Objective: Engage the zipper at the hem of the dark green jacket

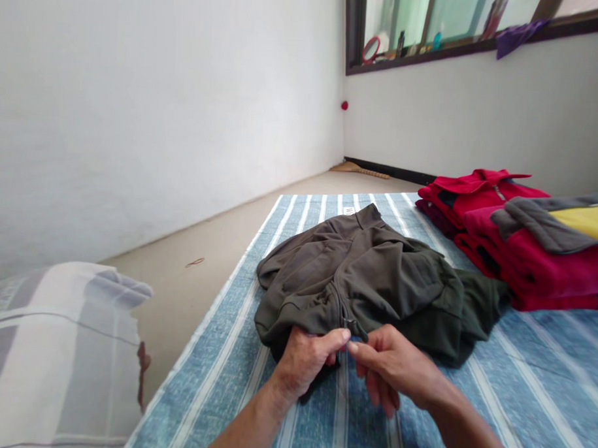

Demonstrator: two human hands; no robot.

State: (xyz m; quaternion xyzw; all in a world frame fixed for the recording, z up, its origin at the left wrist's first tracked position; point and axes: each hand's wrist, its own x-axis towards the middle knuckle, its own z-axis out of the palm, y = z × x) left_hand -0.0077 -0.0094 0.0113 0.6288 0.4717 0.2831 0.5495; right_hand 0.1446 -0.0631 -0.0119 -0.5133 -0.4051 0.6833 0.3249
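Observation:
A dark olive zip-up jacket point(370, 279) lies crumpled on a blue-and-white striped mattress point(533, 382), collar pointing away from me. My left hand point(306, 361) grips the jacket's bottom hem beside the zipper. My right hand point(392, 364) pinches the zipper's lower end between thumb and forefinger, its other fingers curled. The two hands almost touch at the hem.
A stack of folded red, maroon, grey and yellow clothes point(519, 238) sits on the mattress at the right. A striped pillow point(54, 353) lies at the lower left. Beige floor point(205, 247) runs between the mattress and white wall. A window sill point(457, 46) holds small items.

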